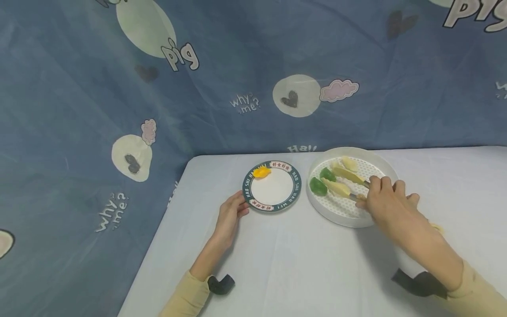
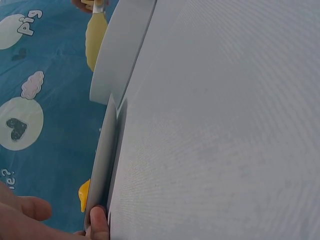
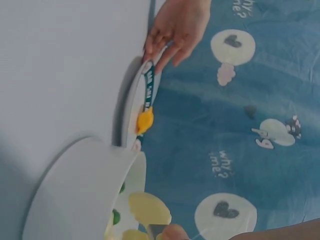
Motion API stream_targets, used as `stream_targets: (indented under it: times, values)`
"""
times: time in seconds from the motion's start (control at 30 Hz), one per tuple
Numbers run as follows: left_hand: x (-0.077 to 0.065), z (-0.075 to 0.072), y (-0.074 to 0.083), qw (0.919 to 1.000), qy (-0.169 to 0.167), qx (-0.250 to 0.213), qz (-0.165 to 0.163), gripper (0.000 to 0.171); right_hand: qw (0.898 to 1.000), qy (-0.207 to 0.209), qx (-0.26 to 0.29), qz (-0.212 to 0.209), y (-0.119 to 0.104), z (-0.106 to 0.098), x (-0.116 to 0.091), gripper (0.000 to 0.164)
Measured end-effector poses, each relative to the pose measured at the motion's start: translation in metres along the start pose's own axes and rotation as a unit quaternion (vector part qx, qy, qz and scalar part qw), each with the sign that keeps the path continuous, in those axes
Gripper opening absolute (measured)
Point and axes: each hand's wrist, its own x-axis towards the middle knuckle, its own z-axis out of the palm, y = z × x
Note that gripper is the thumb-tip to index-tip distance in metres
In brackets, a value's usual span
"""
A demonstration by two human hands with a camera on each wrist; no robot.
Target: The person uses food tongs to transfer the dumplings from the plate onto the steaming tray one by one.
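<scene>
My right hand (image 1: pixel 390 200) grips a pair of tongs (image 1: pixel 348 176) with pale-yellow heads and metal arms. The tong heads are spread apart over a round white tray (image 1: pixel 322 209) with a perforated base. Two green pieces (image 1: pixel 318 187) lie by the head tips, and a pale-yellow piece (image 1: pixel 350 163) lies farther back. Over at the left, my left hand (image 1: pixel 231 215) pinches the near-left rim of a green-rimmed white plate (image 1: pixel 273 189); a fingertip (image 2: pixel 99 220) shows against its underside. On the plate's upper left rim sits a small yellow-orange piece (image 1: pixel 262 172), shaped like a lemon.
Plate and tray stand close together on a white-covered table (image 1: pixel 297 255). Behind rises a blue printed curtain (image 1: pixel 222 123). A yellow object (image 1: pixel 436 227) partly shows beyond my right forearm. Dark straps (image 1: pixel 222 285) hang at both wrists.
</scene>
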Motion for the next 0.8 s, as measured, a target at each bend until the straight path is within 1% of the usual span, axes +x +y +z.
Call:
stream_targets:
  times: [0.13,0.27,0.4,0.53,0.73,0.8]
  values:
    - [-0.001,0.001,-0.001,1.0000,-0.004,0.000,-0.002,0.060,1.000,0.004,-0.003,-0.013,-0.008,-0.001,0.005,0.047]
    - [-0.002,0.001,0.000,1.0000,-0.004,0.000,-0.001,0.060,1.000,0.019,-0.004,-0.023,-0.019,-0.001,0.012,0.051]
    - [-0.004,0.000,0.001,1.0000,-0.001,0.001,0.002,0.059,0.999,0.035,0.001,-0.030,-0.029,-0.001,0.020,0.050]
    - [-0.004,0.000,0.002,1.0000,0.000,-0.001,0.002,0.058,0.999,0.031,0.008,-0.031,-0.038,-0.004,0.027,0.048]
    - [-0.002,0.000,0.002,1.0000,0.000,0.005,0.002,0.058,0.999,0.013,0.013,-0.032,-0.056,-0.006,0.038,0.053]
    - [-0.002,0.000,0.002,1.0000,0.000,0.006,0.002,0.058,0.999,0.008,0.018,-0.032,-0.063,-0.006,0.043,0.050]
